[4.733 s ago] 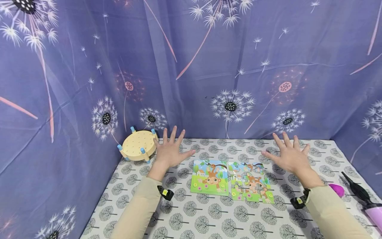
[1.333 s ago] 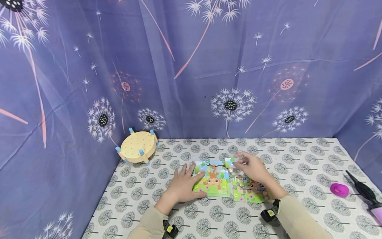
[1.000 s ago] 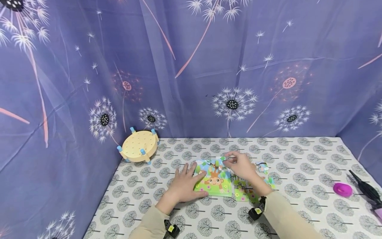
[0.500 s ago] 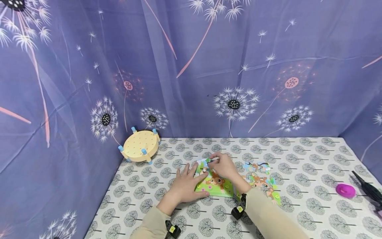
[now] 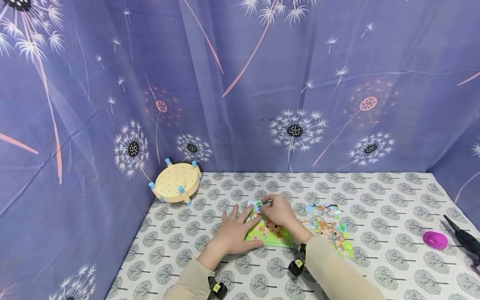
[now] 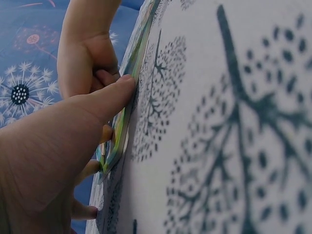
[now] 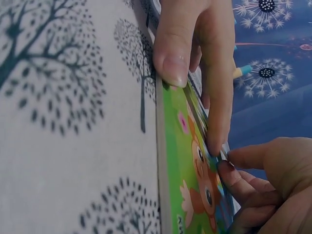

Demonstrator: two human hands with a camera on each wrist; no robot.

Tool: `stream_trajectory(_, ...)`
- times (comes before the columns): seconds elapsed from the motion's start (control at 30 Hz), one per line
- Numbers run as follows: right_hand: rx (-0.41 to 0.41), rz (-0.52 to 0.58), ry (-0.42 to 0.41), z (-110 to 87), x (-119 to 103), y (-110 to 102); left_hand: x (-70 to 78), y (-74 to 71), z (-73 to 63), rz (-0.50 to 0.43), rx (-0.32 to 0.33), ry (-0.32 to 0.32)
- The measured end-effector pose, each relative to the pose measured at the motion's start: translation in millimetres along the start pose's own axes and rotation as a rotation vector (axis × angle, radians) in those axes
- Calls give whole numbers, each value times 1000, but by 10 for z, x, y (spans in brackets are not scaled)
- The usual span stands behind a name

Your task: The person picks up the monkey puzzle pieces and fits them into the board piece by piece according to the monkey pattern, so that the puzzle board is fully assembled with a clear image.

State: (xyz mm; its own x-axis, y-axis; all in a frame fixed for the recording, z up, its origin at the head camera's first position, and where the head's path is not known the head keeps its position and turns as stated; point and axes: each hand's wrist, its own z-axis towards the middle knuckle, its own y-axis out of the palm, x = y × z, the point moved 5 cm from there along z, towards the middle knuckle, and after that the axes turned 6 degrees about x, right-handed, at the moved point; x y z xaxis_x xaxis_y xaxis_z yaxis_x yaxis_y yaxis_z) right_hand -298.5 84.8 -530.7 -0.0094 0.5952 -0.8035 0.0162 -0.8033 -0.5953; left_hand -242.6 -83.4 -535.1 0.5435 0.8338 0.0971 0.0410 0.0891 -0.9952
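Note:
A puzzle board (image 5: 273, 238) with a monkey picture lies mid-table. My left hand (image 5: 231, 236) rests with fingers spread over its left side, the thumb on its near edge. At the board's upper left, my right hand (image 5: 282, 213) pinches a small jigsaw piece (image 5: 258, 204), low over the board and mostly hidden by the fingers. The right wrist view shows the right fingertips (image 7: 228, 168) close beside a left fingertip, at the board's surface (image 7: 175, 161). More jigsaw pieces (image 5: 330, 233) of the same picture lie right of the board, partly behind the right forearm.
A round yellow pegboard-like stand (image 5: 177, 182) with blue-tipped legs is at the back left. On the right lie a magenta oval dish (image 5: 435, 240) and a black-nozzled object (image 5: 465, 234). A purple dandelion curtain (image 5: 240, 137) rises behind the tree-print cloth (image 5: 225, 287).
Both hands came down from spread above the table. The right hand took a piece from the loose group and carried it left to the board's upper left; the left hand settled on the board.

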Motion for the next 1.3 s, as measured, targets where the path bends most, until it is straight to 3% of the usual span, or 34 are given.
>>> stream_trajectory(0.37,4,34,-91,-15,189,-276,-6,5,1,-18,6,0)
stream_trajectory(0.87,87,-103,-126,-128,676,-1116,9,13,18,-18,-16,-35)
stream_trajectory(1.07,43,-115,-93,-205,832,-1348,13,-3,28,-34,-9,-46)
stream_trajectory(1.3,0,-154,-62,-269,958,-1416,21,-16,43,-33,-14,-60)
